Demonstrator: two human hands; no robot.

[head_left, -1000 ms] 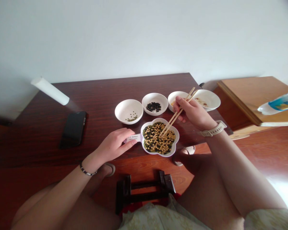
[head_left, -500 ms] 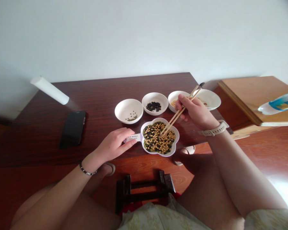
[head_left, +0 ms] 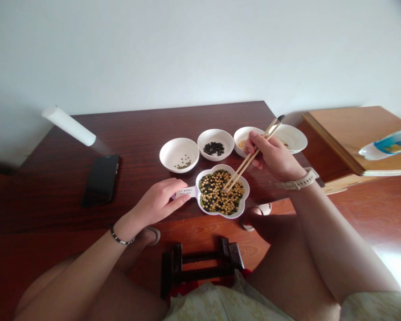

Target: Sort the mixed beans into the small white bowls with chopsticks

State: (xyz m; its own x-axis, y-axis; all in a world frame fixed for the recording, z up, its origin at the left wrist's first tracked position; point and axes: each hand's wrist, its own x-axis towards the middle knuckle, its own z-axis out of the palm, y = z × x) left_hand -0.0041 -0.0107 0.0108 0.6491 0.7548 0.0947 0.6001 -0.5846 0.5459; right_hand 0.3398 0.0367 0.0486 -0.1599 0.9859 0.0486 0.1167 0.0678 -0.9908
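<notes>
A white flower-shaped dish (head_left: 246,187) with a handle holds mixed yellow, black and green beans (head_left: 220,196). My left hand (head_left: 162,198) is closed round its handle (head_left: 190,192), which bears a printed label. In my right hand (head_left: 270,156) is a pair of chopsticks (head_left: 243,167), their tips down among the beans. Behind the dish stand a white bowl with a few green beans (head_left: 169,154), a bowl with black beans (head_left: 215,133) and a bowl with yellow beans (head_left: 245,131). My right hand partly hides the yellow-bean bowl and a fourth bowl (head_left: 296,136) whose contents I cannot make out.
A black phone (head_left: 101,180) lies on the dark wooden table (head_left: 137,129), left of the bowls. A white cylinder (head_left: 69,126) is at the table's left end. To the right, a plastic bottle (head_left: 387,145) lies on a lighter wooden cabinet (head_left: 354,133). A dark stool (head_left: 202,263) is below.
The chopstick tips have shifted very slightly within the beans. Both hands and the dish stay in place.
</notes>
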